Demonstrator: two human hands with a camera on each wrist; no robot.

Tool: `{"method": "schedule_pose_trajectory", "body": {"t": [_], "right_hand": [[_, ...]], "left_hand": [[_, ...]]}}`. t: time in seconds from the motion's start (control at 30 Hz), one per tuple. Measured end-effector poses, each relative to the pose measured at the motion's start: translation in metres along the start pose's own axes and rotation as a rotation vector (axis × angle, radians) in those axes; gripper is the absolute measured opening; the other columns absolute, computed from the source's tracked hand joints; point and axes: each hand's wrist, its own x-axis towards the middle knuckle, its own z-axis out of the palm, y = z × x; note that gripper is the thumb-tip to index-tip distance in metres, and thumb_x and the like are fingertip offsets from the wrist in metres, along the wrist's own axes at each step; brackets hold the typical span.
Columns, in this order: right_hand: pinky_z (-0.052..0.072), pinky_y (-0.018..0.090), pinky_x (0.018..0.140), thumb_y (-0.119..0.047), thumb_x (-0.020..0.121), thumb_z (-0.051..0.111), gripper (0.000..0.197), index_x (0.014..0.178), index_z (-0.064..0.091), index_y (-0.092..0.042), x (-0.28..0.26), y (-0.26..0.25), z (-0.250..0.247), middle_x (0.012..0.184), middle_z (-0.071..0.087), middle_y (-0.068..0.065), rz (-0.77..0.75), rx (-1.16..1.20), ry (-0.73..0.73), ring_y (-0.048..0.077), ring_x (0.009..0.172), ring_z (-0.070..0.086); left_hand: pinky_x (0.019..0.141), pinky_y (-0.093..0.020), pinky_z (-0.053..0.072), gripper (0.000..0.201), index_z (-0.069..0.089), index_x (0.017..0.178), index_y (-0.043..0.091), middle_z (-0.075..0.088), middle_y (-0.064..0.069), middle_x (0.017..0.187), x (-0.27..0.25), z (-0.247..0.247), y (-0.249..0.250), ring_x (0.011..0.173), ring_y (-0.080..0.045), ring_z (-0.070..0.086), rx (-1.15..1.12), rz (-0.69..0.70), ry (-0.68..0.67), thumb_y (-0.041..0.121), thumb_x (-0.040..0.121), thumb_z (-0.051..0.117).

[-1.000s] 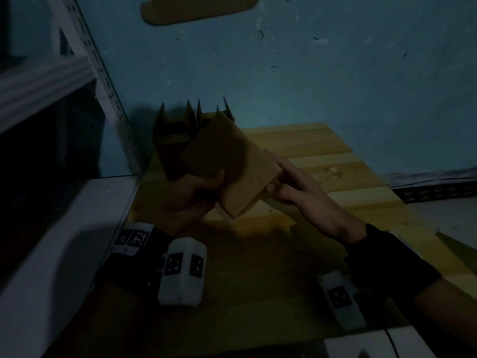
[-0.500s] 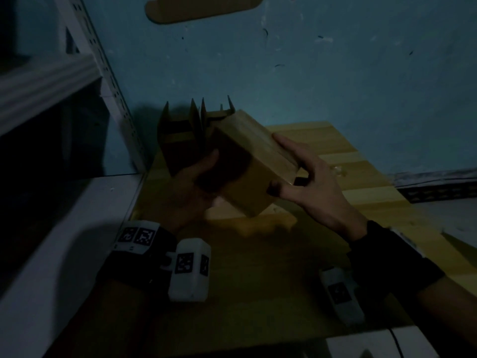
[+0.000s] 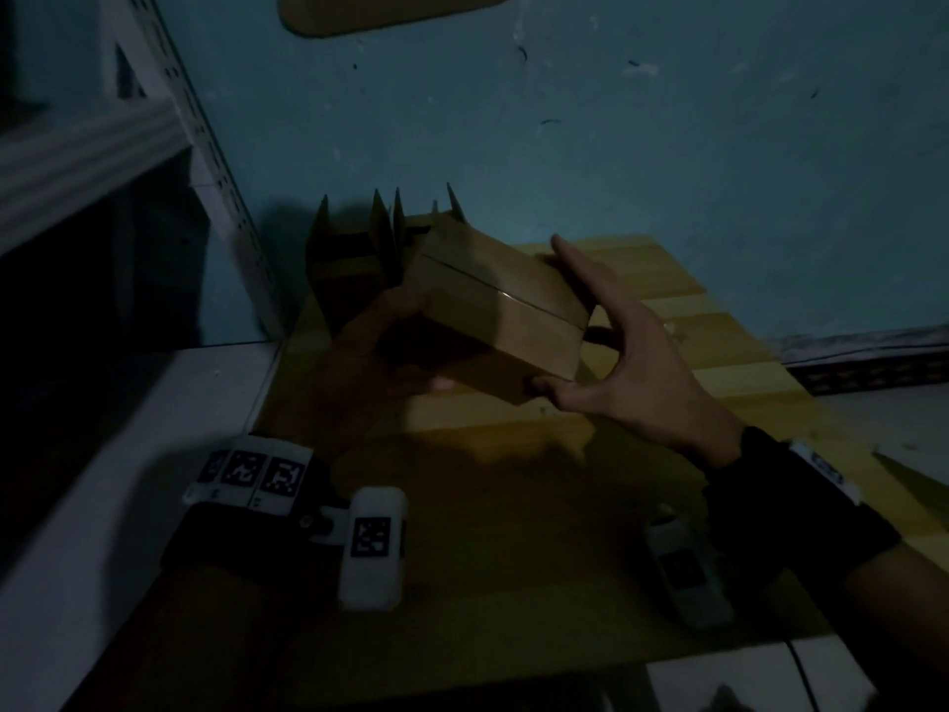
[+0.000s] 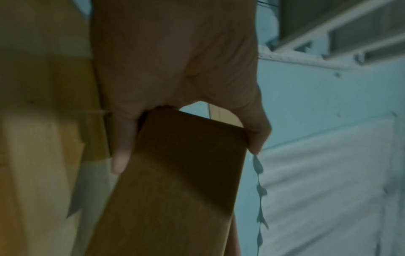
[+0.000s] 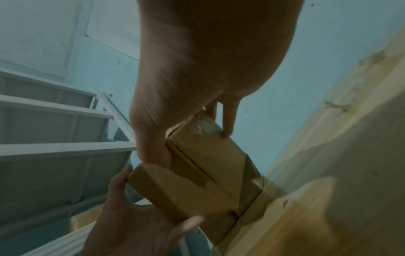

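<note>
Low in the frame, closest of all, are two black wrist bands. Just past them, the left hand grips the left end of a brown cardboard box, with its thumb on the near side. The right hand pinches the right end, thumb at the low corner and fingertips on the far top edge.

The box is in the middle of the frame, held up over a yellow wooden table. It is tilted. Its long side runs from upper left down to lower right, and a thin closed slit runs the same way along the top.

Behind the box stands a brown cardboard piece with pointy walls. A white metal shelf is at the left, and a blue wall is at the back.

The room is dim. The left hand is dark with shadow, and its fingers hide behind the box. A flat brown shape on the wall is cut off at the top edge.
</note>
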Motion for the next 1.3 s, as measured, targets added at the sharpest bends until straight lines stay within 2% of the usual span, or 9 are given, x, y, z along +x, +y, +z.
{"method": "schedule_pose_trajectory", "body": {"t": [0.13, 0.2, 0.37, 0.47, 0.57, 0.67, 0.73, 0.9, 1.3], "right_hand": [[0.040, 0.044, 0.116, -0.033, 0.068, 0.089, 0.116, 0.160, 0.019, -0.031, 0.000, 0.006, 0.000, 0.160, 0.033, -0.012, 0.103, 0.192, 0.025, 0.003, 0.145, 0.035], [0.043, 0.046, 0.115, -0.036, 0.068, 0.086, 0.115, 0.160, 0.017, -0.033, -0.001, 0.008, 0.001, 0.159, 0.035, -0.009, 0.141, 0.266, -0.002, 0.005, 0.145, 0.038], [0.049, 0.035, 0.107, -0.025, 0.072, 0.081, 0.113, 0.161, 0.012, -0.022, -0.003, 0.010, 0.005, 0.157, 0.036, -0.003, 0.151, 0.404, -0.063, 0.011, 0.145, 0.038], [0.049, 0.037, 0.108, -0.023, 0.074, 0.079, 0.110, 0.161, 0.012, -0.021, -0.003, 0.009, 0.005, 0.157, 0.038, -0.002, 0.142, 0.417, -0.076, 0.013, 0.145, 0.038], [0.048, 0.039, 0.109, -0.028, 0.072, 0.079, 0.113, 0.162, 0.011, -0.021, -0.004, 0.010, 0.005, 0.157, 0.039, -0.004, 0.132, 0.321, -0.064, 0.011, 0.146, 0.038], [0.049, 0.028, 0.107, -0.032, 0.071, 0.080, 0.115, 0.162, 0.009, -0.025, -0.003, 0.005, 0.000, 0.161, 0.033, -0.011, 0.073, 0.138, 0.024, 0.004, 0.146, 0.036], [0.051, 0.022, 0.102, -0.022, 0.074, 0.082, 0.111, 0.162, 0.013, -0.026, -0.004, 0.000, -0.003, 0.164, 0.030, -0.005, -0.005, 0.062, 0.079, 0.007, 0.146, 0.037], [0.060, 0.027, 0.088, -0.020, 0.074, 0.073, 0.080, 0.149, 0.048, -0.011, -0.005, 0.000, -0.001, 0.143, 0.058, -0.002, -0.154, -0.056, 0.125, 0.001, 0.132, 0.053], [0.060, 0.026, 0.088, -0.023, 0.073, 0.065, 0.079, 0.149, 0.048, -0.010, -0.004, 0.002, 0.000, 0.141, 0.056, -0.009, -0.119, -0.019, 0.118, -0.003, 0.133, 0.049]], "left_hand": [[0.089, -0.049, 0.056, 0.089, 0.058, 0.131, 0.021, 0.063, -0.010, 0.133, 0.002, -0.001, -0.004, 0.119, -0.032, 0.062, -0.128, 0.044, -0.063, 0.046, 0.052, 0.091], [0.092, -0.052, 0.054, 0.086, 0.059, 0.132, 0.018, 0.061, -0.013, 0.135, 0.004, 0.000, -0.005, 0.122, -0.033, 0.060, -0.198, 0.056, -0.079, 0.040, 0.055, 0.091], [0.094, -0.052, 0.053, 0.090, 0.059, 0.129, 0.019, 0.065, -0.011, 0.129, 0.005, -0.002, -0.006, 0.118, -0.032, 0.062, -0.181, 0.065, -0.063, 0.040, 0.048, 0.093], [0.095, -0.052, 0.053, 0.088, 0.059, 0.129, 0.018, 0.064, -0.012, 0.130, 0.005, -0.005, -0.006, 0.119, -0.033, 0.060, -0.159, 0.082, -0.067, 0.041, 0.050, 0.092], [0.094, -0.051, 0.054, 0.079, 0.065, 0.121, 0.017, 0.065, -0.013, 0.128, 0.004, -0.005, -0.007, 0.118, -0.034, 0.060, -0.168, 0.094, -0.074, 0.040, 0.051, 0.093], [0.092, -0.052, 0.055, 0.089, 0.061, 0.127, 0.019, 0.064, -0.012, 0.130, 0.004, -0.004, -0.005, 0.118, -0.032, 0.062, -0.146, 0.086, -0.040, 0.042, 0.047, 0.093], [0.092, -0.054, 0.054, 0.092, 0.058, 0.129, 0.020, 0.062, -0.012, 0.133, 0.005, -0.002, -0.005, 0.119, -0.032, 0.061, -0.139, 0.082, -0.033, 0.043, 0.047, 0.093], [0.096, -0.060, 0.049, 0.092, 0.060, 0.129, 0.020, 0.062, -0.011, 0.133, 0.006, 0.001, -0.008, 0.122, -0.034, 0.059, -0.147, 0.049, 0.007, 0.042, 0.047, 0.093], [0.096, -0.060, 0.049, 0.103, 0.054, 0.138, 0.020, 0.059, -0.012, 0.137, 0.009, 0.005, -0.010, 0.121, -0.031, 0.061, -0.151, 0.023, 0.066, 0.043, 0.045, 0.093]]}}
